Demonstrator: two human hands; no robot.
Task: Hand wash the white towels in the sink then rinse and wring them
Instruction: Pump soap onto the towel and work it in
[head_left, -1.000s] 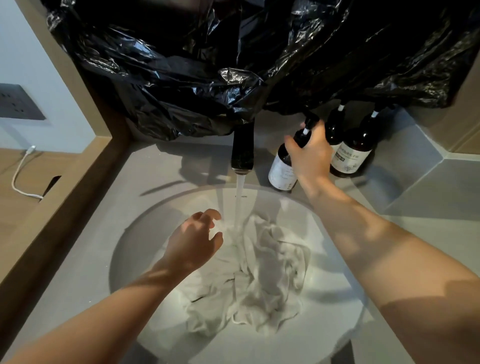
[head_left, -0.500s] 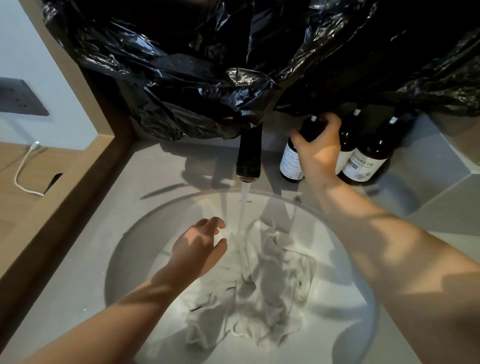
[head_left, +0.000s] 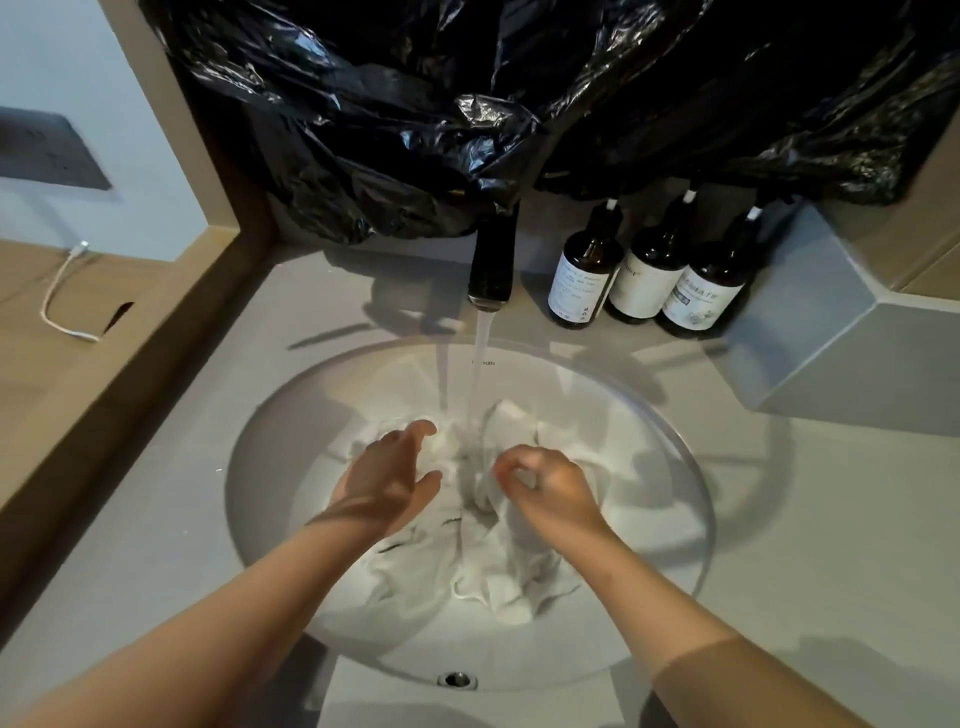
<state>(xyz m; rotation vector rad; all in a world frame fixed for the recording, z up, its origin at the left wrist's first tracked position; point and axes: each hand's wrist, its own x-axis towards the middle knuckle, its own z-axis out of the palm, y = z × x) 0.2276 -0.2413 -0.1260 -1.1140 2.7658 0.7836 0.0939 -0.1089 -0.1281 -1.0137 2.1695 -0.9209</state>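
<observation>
White towels (head_left: 498, 582) lie crumpled and wet in the round white sink (head_left: 670, 519). Water runs from the black faucet (head_left: 492, 260) onto the towels between my hands. My left hand (head_left: 387, 478) hovers over the left part of the towels, fingers spread and relaxed, holding nothing. My right hand (head_left: 545, 488) is just right of the stream, low over a raised towel fold. Its fingers are curled with the thumb near the index finger, and I see nothing gripped between them.
Three dark pump bottles (head_left: 587, 280) with white labels stand on the grey counter (head_left: 810, 519) behind the sink, right of the faucet. A black plastic bag (head_left: 467, 104) hangs over the faucet's top. A wooden ledge (head_left: 130, 364) borders the counter's left. The overflow hole (head_left: 457, 679) is at the near rim.
My right hand has let go of the leftmost bottle, which now stands upright, and has come down to the towels. My left hand has stayed over the sink.
</observation>
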